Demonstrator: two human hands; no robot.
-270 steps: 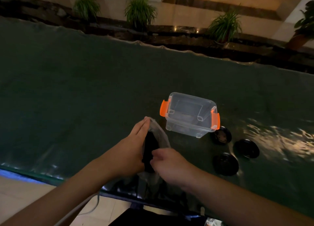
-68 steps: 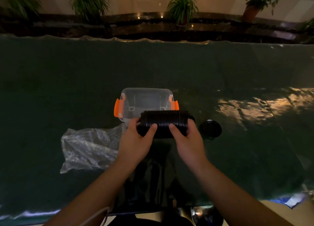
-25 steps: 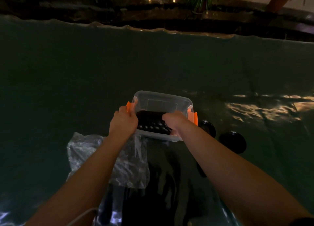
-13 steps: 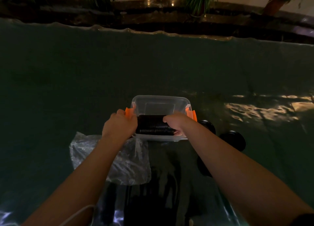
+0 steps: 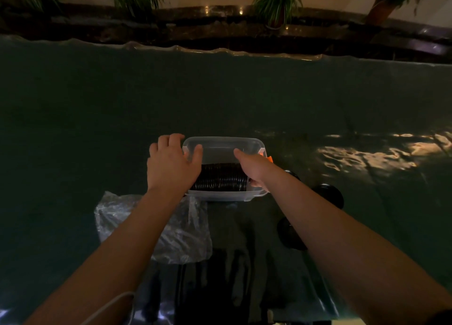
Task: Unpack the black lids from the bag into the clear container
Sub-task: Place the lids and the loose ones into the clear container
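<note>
The clear container (image 5: 221,142) with orange latches stands on the dark green table cover (image 5: 220,92). Inside it, along the near wall, lies a ribbed stack of black lids (image 5: 220,179) on its side. My left hand (image 5: 171,163) is spread over the container's left end, thumb across the rim, fingers outside. My right hand (image 5: 252,165) reaches into the right end beside the stack, its index finger straight. The crumpled clear bag (image 5: 122,217) lies flat to the near left, partly under my left forearm.
Three loose black lids lie to the right of the container: one (image 5: 330,195) further right, one (image 5: 291,234) nearer me, one (image 5: 291,174) half hidden by my right arm. Potted plants (image 5: 276,4) stand on a ledge beyond the table's far edge.
The stack of lids has gone from my hands into the container. Both hands have let go of it; my left hand has lifted and spread over the left rim.
</note>
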